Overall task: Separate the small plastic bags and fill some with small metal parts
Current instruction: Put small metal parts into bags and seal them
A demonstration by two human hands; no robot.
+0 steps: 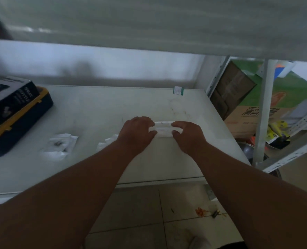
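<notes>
Item: stack of small plastic bags (pixel 163 129), frame centre, on the white table (pixel 95 112). Light, limp, slippery film. Your left hand (pixel 137 132) and right hand (pixel 188 134) pinch opposite ends; peel from edges.

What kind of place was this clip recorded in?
Probably a storeroom or small workshop: a white worktable beside slotted metal shelving stacked with cardboard boxes, and a parts case.

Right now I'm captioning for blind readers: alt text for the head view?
Both hands, left hand and right hand, pinch a strip of small plastic bags over a white table. More bags lie left, beside a yellow-and-blue case.
</notes>
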